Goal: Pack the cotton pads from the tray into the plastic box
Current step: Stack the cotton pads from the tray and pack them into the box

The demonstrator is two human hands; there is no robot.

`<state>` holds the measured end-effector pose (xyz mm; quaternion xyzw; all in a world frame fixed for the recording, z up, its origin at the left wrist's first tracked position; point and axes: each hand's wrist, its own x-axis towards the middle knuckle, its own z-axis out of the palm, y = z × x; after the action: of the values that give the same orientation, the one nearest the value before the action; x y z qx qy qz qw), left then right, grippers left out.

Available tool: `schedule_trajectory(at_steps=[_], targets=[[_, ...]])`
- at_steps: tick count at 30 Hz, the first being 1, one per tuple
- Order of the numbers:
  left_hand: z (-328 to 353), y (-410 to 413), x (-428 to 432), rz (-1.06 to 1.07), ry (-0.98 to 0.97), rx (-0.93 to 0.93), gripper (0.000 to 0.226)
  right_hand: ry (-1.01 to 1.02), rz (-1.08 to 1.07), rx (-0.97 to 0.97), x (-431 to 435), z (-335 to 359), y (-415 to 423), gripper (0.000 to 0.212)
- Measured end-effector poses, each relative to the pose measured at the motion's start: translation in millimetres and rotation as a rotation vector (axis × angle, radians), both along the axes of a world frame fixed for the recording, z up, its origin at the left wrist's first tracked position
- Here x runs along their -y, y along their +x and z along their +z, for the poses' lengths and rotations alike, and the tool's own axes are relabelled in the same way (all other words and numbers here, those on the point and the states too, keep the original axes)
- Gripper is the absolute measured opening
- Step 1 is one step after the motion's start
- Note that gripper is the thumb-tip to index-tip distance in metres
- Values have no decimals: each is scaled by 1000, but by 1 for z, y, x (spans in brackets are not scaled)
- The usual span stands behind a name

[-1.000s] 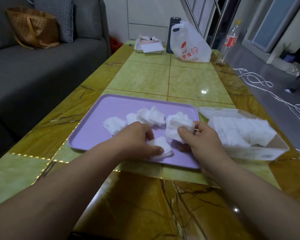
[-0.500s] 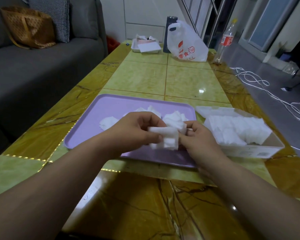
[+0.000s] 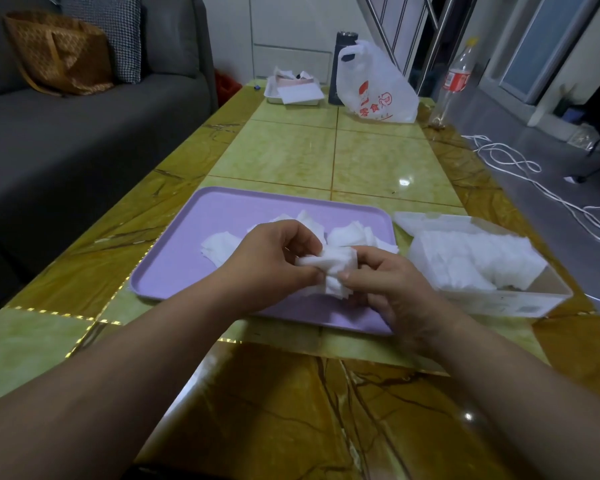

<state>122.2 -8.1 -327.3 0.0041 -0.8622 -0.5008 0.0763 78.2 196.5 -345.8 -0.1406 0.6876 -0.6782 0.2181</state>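
Observation:
A purple tray (image 3: 174, 261) lies on the table in front of me with several loose white cotton pads (image 3: 219, 245) on it. Above the tray's near right part, my left hand (image 3: 274, 261) and my right hand (image 3: 392, 285) both pinch one small stack of cotton pads (image 3: 333, 268) between them. To the right of the tray stands a clear plastic box (image 3: 499, 301), its inside packed with white cotton pads (image 3: 471, 258).
The green and brown marble-pattern table (image 3: 326, 157) runs away from me. At its far end stand a white plastic bag (image 3: 374, 88), a dark flask (image 3: 342, 50), a small white tray of papers (image 3: 293, 90) and a plastic bottle (image 3: 456, 77). A grey sofa (image 3: 66, 133) is left; white cables (image 3: 534, 181) lie on the floor at right.
My left hand lifted a pad off the tray and brought it against the pads in my right hand. Both hands now hold the gathered stack above the tray.

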Motion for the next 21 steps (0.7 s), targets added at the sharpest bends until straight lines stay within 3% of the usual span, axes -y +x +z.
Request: schedule_trajectory(at_steps=[3,7,11,13,16,21], targets=[[1,-1,2,-3,-22,-6,37,122,-54,-136,3,-2,4,43],[2,0,10,-66,-180,119,55,197,-41,-193,6,-4,7,40],[1,0,9,-112,-162,139,26,385,-73,-387,6,2,12,30],[1,-1,7,-93,-191,137,24,464,-124,-444,8,7,17,42],[3,-1,5,-89,-218,158,29,493,-150,-406,12,7,21,65],[1,3,6,-110,-224,244,41,339,-154,-189,25,1,24,79]])
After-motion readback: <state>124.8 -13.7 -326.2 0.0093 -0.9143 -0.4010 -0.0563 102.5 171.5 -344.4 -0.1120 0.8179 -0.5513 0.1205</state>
